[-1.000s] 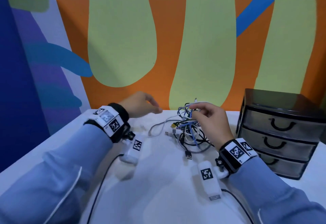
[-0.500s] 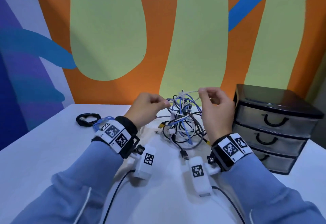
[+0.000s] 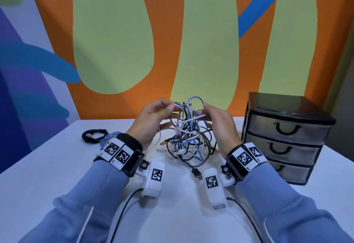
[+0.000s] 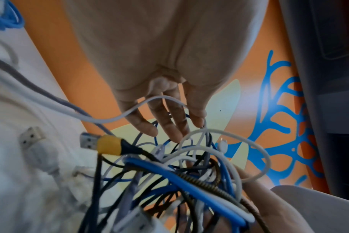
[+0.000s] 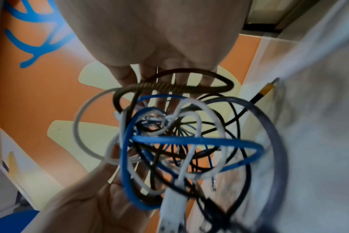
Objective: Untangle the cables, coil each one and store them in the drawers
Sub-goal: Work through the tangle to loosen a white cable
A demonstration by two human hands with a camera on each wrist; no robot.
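Note:
A tangle of white, blue, black and braided cables rises from the white table between my hands. My left hand pinches a white cable at the top left of the tangle; in the left wrist view that hand has the white cable running across its fingers. On the top right of the tangle, my right hand holds several strands, and its fingers reach into the loops. The black drawer unit stands at the right, all three drawers closed.
A coiled black cable and a blue coil lie on the table behind my left wrist. A black USB plug trails out toward me from the tangle. The painted wall stands close behind.
My left hand has moved in from the left and taken hold of the white cable. Both hands have drawn the top of the tangle upward.

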